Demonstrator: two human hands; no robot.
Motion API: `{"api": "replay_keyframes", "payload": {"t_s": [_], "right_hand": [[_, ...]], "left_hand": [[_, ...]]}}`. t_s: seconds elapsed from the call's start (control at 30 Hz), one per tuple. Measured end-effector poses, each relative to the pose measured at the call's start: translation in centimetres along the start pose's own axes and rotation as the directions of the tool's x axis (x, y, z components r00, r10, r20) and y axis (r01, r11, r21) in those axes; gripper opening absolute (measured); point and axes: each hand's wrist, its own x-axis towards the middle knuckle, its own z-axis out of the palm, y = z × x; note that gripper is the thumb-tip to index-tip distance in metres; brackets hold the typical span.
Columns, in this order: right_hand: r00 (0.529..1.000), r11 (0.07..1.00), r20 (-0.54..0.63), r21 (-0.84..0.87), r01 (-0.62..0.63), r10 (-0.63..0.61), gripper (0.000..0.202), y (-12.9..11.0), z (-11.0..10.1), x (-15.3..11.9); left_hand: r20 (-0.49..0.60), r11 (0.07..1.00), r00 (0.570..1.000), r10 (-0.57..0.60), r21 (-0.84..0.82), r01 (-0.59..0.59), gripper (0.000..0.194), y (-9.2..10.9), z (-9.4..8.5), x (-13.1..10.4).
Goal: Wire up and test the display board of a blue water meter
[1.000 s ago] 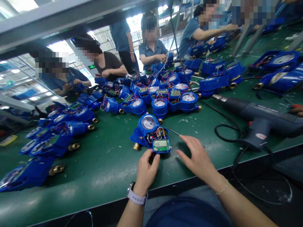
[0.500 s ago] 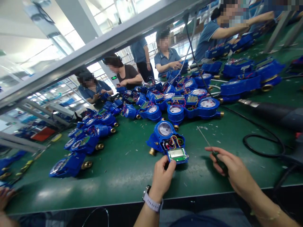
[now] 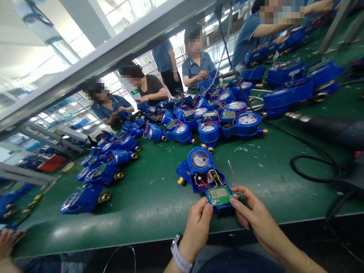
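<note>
Right in front of me lies a blue water meter (image 3: pixel 200 159), its housing open and coloured wires showing. Its green board with a lit display (image 3: pixel 220 194) faces up. My left hand (image 3: pixel 196 222), wearing a watch, grips the lower left corner of that display part between thumb and fingers. At its right side, my right hand (image 3: pixel 253 212) has the thumb and fingers against the edge. A screwdriver (image 3: pixel 231 170) is held in the same right hand, its thin shaft pointing up and away from the board; most of its handle is hidden by the fingers.
Many blue water meters (image 3: pixel 180 131) crowd the green table (image 3: pixel 142 204), with a row on the left. A black hot-air tool (image 3: pixel 321 125) and its cable (image 3: pixel 292 163) lie at right. Several co-workers sit opposite; another person's hand (image 3: pixel 8 239) rests at far left.
My right hand with the screwdriver has moved left to the meter's display part. The meter has shifted slightly toward me, and its display now shows more clearly.
</note>
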Motion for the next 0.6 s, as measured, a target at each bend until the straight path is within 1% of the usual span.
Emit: {"api": "replay_keyframes", "payload": {"t_s": [0.13, 0.17, 0.23, 0.3, 0.37, 0.43, 0.47, 0.53, 0.57, 0.6], "right_hand": [[1.000, 1.000, 0.021, -0.009, 0.007, -0.006, 0.063, -1.1, -0.4, 0.3], [1.000, 1.000, 0.024, -0.012, 0.004, -0.004, 0.063, -1.3, -0.5, 0.5], [1.000, 1.000, 0.010, -0.015, 0.005, -0.005, 0.062, -1.7, -0.7, 0.7], [1.000, 1.000, -0.007, -0.022, 0.004, -0.004, 0.061, -1.8, -0.9, 0.8], [1.000, 1.000, 0.000, -0.025, -0.004, 0.004, 0.061, -1.8, -1.2, 0.9], [1.000, 1.000, 0.021, -0.022, -0.014, 0.015, 0.061, -1.7, -1.3, 0.8], [0.999, 1.000, 0.030, -0.020, -0.018, 0.018, 0.061, -1.6, -1.4, 0.8], [0.999, 1.000, 0.046, -0.014, -0.017, 0.017, 0.060, -1.6, -1.5, 0.8], [0.999, 1.000, 0.051, -0.013, -0.013, 0.014, 0.059, -1.6, -1.5, 0.7], [0.999, 1.000, 0.053, -0.012, -0.007, 0.008, 0.058, -1.7, -1.5, 0.7]], "left_hand": [[-0.072, 0.986, 0.987, -0.145, -0.093, 0.138, 0.072, -1.3, 0.1, 1.4], [-0.076, 0.981, 0.983, -0.169, -0.107, 0.161, 0.076, -1.8, 0.2, 1.8], [-0.059, 0.974, 0.978, -0.199, -0.121, 0.191, 0.083, -2.4, 0.4, 2.6], [-0.030, 0.973, 0.978, -0.207, -0.113, 0.203, 0.086, -2.4, 0.2, 3.1], [-0.007, 0.980, 0.981, -0.192, -0.061, 0.191, 0.082, -1.9, -0.4, 3.1], [-0.006, 0.988, 0.989, -0.148, 0.037, 0.148, 0.068, -1.1, -1.6, 2.6], [-0.027, 0.989, 0.992, -0.120, 0.081, 0.121, 0.059, -0.8, -2.4, 2.3], [-0.124, 0.985, 0.991, -0.044, 0.161, 0.064, 0.046, -0.2, -3.9, 1.8], [-0.198, 0.979, 0.980, 0.008, 0.200, 0.032, 0.041, 0.0, -4.7, 1.7], [-0.277, 0.970, 0.958, 0.069, 0.243, 0.000, 0.036, 0.1, -5.4, 1.9]]}}
